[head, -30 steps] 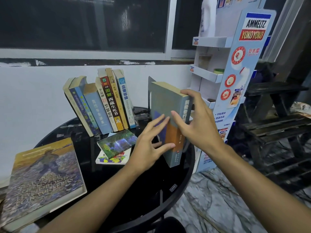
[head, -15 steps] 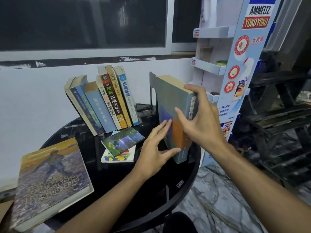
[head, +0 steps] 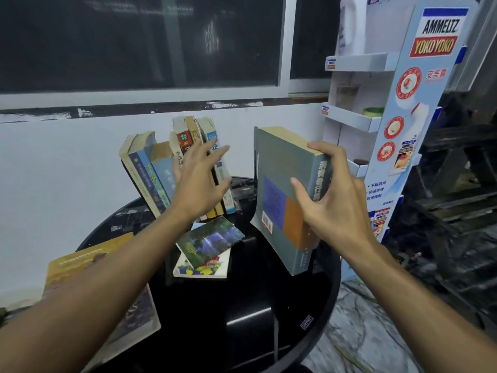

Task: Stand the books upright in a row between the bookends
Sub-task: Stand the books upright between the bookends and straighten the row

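Lower left of frame: large hardcover (head: 129,316) lying flat on the black round table (head: 242,332), partly under the left forearm. Centre left: row of books (head: 150,170) standing against the white wall, all tilted with tops to the left. Left hand (head: 200,179) in front of that row, fingers spread apart, holding nothing; contact with the spines can't be told. Centre, below the hand: two thin books (head: 208,249) stacked flat, the green-covered one on top. Right of centre: thick grey book (head: 279,189) upright with its bottom edge on the table, right hand (head: 330,203) clamped on its spine, fingers over the top corner, thumb on the cover. A thin dark bookend edge (head: 255,168) shows just behind it. Far right: cardboard display stand (head: 419,109).
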